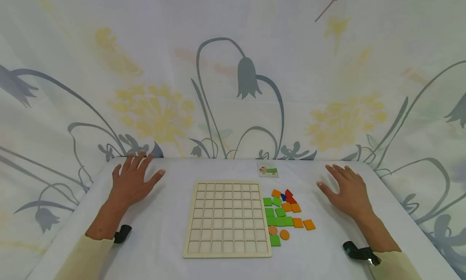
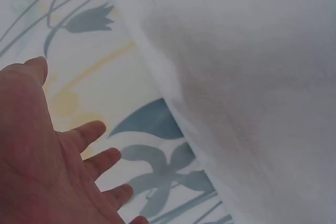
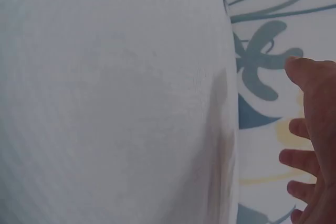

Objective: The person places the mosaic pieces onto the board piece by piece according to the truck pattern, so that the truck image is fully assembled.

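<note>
Both hands, spread and empty, flank the gridded board, well off its edges.

The grid board looks like matt wood, the tiles smooth, the tablecloth and patterned backdrop matt cloth.

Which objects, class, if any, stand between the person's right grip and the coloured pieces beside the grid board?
Nothing visible: only white tabletop separates the right grip from the coloured pieces, which lie along the right side of the grid board.
</note>
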### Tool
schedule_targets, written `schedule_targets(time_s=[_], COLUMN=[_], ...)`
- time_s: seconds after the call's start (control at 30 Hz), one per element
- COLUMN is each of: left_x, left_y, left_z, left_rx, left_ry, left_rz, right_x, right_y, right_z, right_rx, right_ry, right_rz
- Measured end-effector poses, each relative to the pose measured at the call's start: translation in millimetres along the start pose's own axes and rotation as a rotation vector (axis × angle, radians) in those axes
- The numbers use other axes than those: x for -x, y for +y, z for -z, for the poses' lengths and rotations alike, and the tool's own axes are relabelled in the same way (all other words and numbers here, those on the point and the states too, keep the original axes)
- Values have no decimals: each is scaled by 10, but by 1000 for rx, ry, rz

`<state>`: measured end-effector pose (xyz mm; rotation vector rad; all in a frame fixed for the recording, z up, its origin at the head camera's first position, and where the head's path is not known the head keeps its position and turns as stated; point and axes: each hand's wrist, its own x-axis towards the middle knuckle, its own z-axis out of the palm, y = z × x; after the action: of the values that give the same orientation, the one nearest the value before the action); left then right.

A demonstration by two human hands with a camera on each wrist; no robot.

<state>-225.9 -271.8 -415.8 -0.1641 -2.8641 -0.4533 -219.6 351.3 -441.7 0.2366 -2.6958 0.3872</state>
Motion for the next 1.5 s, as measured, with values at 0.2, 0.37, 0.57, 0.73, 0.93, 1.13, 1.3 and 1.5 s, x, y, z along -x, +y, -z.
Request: schedule_targets(time_s=[0.2, 0.37, 0.57, 0.73, 0.93, 1.13, 1.3, 1.5], left_x=[14, 87, 339, 602, 745, 757, 770, 768], left_y=[166, 328, 514, 629, 693, 681, 688, 689], left_z=[24, 17, -8, -43, -84, -169, -210, -223], left_rx=[62, 111, 139, 108, 141, 140, 116, 116], left_ry=[16, -27, -158, -295, -386, -465, -497, -501], left_rz=[-52, -115, -176, -242, -353, -358, -338, -334], right_x=[-26, -20, 53, 135, 201, 249, 262, 244], right_y=[-99, -307, -562, -722, -858, -858, -833, -849], right_z=[-51, -29, -25, -8, -4, -2, -17, -24], right_rx=[-53, -115, -185, -228, -281, -340, -374, -386], right_ry=[37, -27, -91, -166, -286, -398, -424, -437], right_rz=[80, 78, 117, 162, 233, 315, 379, 412])
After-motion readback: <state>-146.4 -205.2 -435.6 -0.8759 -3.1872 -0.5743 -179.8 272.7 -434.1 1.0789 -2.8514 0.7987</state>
